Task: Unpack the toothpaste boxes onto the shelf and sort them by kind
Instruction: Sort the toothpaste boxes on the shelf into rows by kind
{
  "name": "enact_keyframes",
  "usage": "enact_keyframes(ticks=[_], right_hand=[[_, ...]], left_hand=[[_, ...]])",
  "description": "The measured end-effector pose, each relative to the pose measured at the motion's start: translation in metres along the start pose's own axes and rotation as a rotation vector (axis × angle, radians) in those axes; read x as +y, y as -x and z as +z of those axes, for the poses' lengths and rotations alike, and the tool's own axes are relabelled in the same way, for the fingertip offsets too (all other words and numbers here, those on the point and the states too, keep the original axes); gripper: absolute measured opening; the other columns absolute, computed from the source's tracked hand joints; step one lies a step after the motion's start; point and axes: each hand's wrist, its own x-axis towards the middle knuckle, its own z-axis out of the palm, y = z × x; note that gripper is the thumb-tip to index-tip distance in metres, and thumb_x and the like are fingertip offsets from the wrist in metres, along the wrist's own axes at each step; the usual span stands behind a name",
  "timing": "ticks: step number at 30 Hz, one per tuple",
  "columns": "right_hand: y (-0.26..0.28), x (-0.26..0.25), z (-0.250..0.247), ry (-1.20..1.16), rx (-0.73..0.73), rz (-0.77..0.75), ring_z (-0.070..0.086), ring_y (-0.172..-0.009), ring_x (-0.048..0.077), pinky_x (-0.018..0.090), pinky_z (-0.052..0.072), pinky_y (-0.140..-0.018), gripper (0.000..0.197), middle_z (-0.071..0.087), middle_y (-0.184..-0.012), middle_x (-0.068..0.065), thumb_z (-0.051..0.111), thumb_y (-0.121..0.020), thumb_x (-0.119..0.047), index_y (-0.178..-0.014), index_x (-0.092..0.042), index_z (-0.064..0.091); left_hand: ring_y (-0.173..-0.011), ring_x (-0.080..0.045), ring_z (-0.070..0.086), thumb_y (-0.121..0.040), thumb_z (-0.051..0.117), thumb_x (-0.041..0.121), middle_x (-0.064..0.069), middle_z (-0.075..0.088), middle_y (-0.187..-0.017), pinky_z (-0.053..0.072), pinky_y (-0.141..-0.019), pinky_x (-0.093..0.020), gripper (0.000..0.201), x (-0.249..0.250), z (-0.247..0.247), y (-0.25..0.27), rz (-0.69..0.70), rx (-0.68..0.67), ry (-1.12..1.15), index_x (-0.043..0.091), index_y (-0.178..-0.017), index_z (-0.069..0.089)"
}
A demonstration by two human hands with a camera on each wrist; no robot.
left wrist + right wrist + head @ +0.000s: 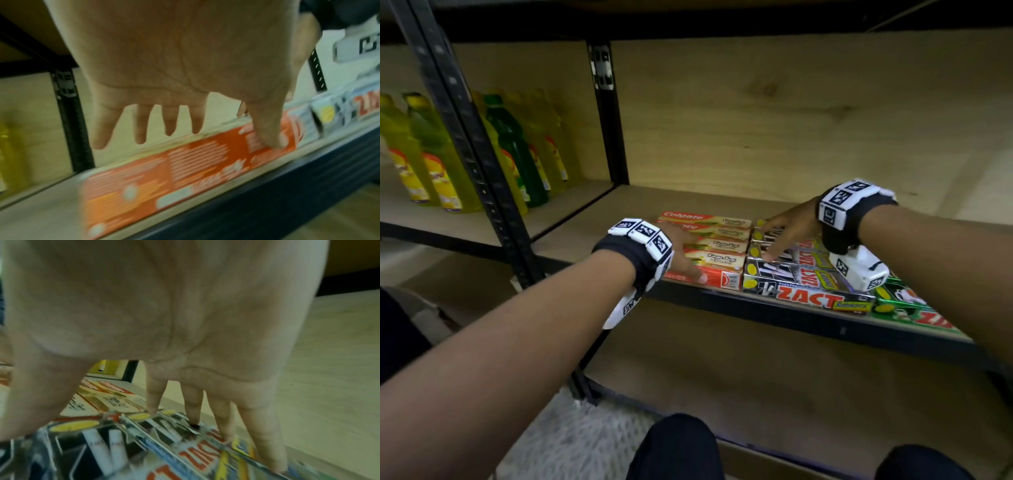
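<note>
Several red-and-beige Colgate boxes (pixel 709 246) lie side by side on the shelf board (pixel 585 236). To their right lie silver-black Zact boxes (pixel 801 277), then green Zact boxes (pixel 914 310). My left hand (pixel 690 257) lies over the Colgate row with fingers straight and spread. Its thumb (pixel 273 136) presses the orange front face of the nearest Colgate box (pixel 164 175). My right hand (pixel 787 233) rests spread on the silver Zact boxes (pixel 197 456), fingertips (pixel 152 408) touching their tops. Neither hand holds a box.
Yellow and green bottles (pixel 441 164) stand in the left shelf bay, behind a black upright post (pixel 609 137). A wooden back panel (pixel 791 120) closes the shelf. The black front rail (pixel 791 318) runs under the boxes. A lower shelf (pixel 756 377) and my knees (pixel 678 448) are below.
</note>
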Motion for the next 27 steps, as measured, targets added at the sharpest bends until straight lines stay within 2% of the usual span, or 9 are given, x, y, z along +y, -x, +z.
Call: enact_keyframes(ticks=[2,4,7,12,14,17,23,27], right_hand=[[0.007,0.011,0.007,0.011,-0.035,0.024,0.014,-0.149,0.024,0.045,0.017,-0.116,0.097,0.011,-0.163,-0.005,0.068,-0.075,-0.067,-0.153,-0.039,0.018],[0.010,0.013,0.013,0.031,-0.010,0.033,0.013,-0.149,0.024,0.046,0.015,-0.117,0.096,0.012,-0.163,-0.006,0.066,-0.075,-0.069,-0.153,-0.042,0.017],[0.012,0.010,0.021,0.043,0.026,0.044,0.012,-0.149,0.024,0.045,0.013,-0.118,0.089,0.012,-0.163,-0.005,0.060,-0.081,-0.067,-0.154,-0.040,0.016],[0.017,0.007,0.030,-0.087,0.010,0.061,0.012,-0.149,0.027,0.046,0.014,-0.118,0.080,0.011,-0.163,-0.001,0.059,-0.090,-0.052,-0.155,-0.037,0.014],[0.018,0.006,0.031,-0.126,-0.002,0.067,0.014,-0.149,0.028,0.046,0.015,-0.117,0.081,0.012,-0.163,-0.001,0.060,-0.091,-0.049,-0.155,-0.035,0.014],[0.017,0.005,0.034,-0.153,-0.001,0.072,0.015,-0.149,0.028,0.048,0.015,-0.117,0.083,0.013,-0.163,0.000,0.062,-0.088,-0.050,-0.155,-0.036,0.015],[0.019,0.006,0.034,-0.143,0.025,0.035,0.013,-0.149,0.027,0.047,0.014,-0.117,0.083,0.012,-0.163,0.000,0.061,-0.089,-0.051,-0.156,-0.030,0.016],[0.016,0.011,0.028,-0.024,0.043,-0.004,0.011,-0.149,0.023,0.044,0.012,-0.118,0.081,0.010,-0.163,-0.002,0.055,-0.091,-0.056,-0.156,-0.029,0.014]], left_hand=[[-0.135,-0.021,0.044,-0.069,0.070,0.069,0.008,0.041,-0.152,0.037,-0.110,-0.034,0.091,0.018,-0.007,-0.002,0.096,-0.021,-0.015,0.038,-0.148,0.036],[-0.134,-0.021,0.046,-0.079,0.072,0.053,0.006,0.043,-0.151,0.037,-0.106,-0.030,0.079,0.030,-0.008,-0.007,0.149,-0.022,-0.064,0.031,-0.148,0.039],[-0.135,-0.022,0.045,-0.085,0.070,0.044,0.001,0.043,-0.151,0.036,-0.106,-0.029,0.073,0.037,-0.005,-0.015,0.179,-0.019,-0.109,0.024,-0.148,0.040],[-0.135,-0.022,0.044,-0.083,0.071,0.048,0.002,0.043,-0.151,0.037,-0.111,-0.034,0.074,0.033,0.005,-0.017,0.200,0.022,-0.101,0.030,-0.148,0.040],[-0.136,-0.022,0.043,-0.084,0.070,0.047,0.002,0.042,-0.152,0.035,-0.110,-0.033,0.074,0.034,0.006,-0.015,0.205,0.030,-0.102,0.029,-0.149,0.038],[-0.133,-0.020,0.046,-0.084,0.070,0.048,0.005,0.045,-0.149,0.036,-0.103,-0.027,0.073,0.036,0.003,-0.012,0.213,0.037,-0.110,0.032,-0.148,0.040],[-0.130,-0.015,0.047,-0.074,0.070,0.065,0.009,0.045,-0.149,0.035,-0.092,-0.023,0.081,0.042,-0.010,-0.015,0.187,-0.024,-0.147,0.032,-0.145,0.045],[-0.103,-0.001,0.049,-0.069,0.073,0.066,0.015,0.054,-0.139,0.032,-0.084,-0.017,0.079,0.039,-0.019,-0.030,0.192,-0.075,-0.066,0.030,-0.137,0.056]])
